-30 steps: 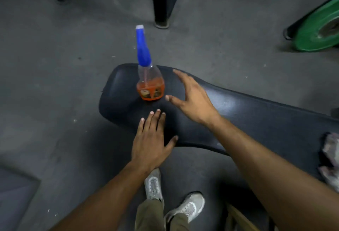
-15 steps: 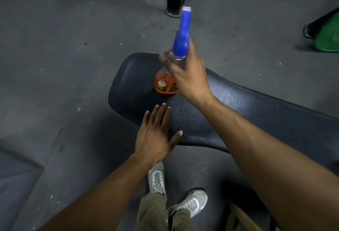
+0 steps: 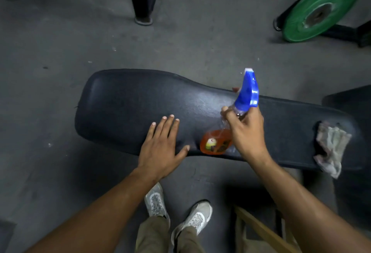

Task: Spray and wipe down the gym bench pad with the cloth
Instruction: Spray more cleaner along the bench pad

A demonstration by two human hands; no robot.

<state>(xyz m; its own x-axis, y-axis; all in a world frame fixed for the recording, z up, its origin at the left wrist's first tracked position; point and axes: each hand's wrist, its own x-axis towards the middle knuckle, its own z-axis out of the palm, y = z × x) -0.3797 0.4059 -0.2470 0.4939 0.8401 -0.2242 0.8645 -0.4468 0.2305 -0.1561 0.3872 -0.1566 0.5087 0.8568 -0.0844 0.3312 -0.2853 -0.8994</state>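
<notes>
While the right hand [image 3: 246, 132] grips the clear plastic spray bottle with blue trigger head [image 3: 239, 110] at its neck, right of centre, the left hand [image 3: 160, 146] rests flat, fingers spread, on the black padded bench pad [image 3: 124, 108]. The bottle looks light, probably slippery. The crumpled grey cloth [image 3: 329, 146], soft, lies at the pad's right end near its front edge; open pad remains at left.

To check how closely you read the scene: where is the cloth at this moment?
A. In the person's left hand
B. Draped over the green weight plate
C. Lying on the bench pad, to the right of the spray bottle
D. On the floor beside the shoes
C: the crumpled cloth lies untouched on the bench pad, right of the spray bottle gripped by the right hand.
</notes>
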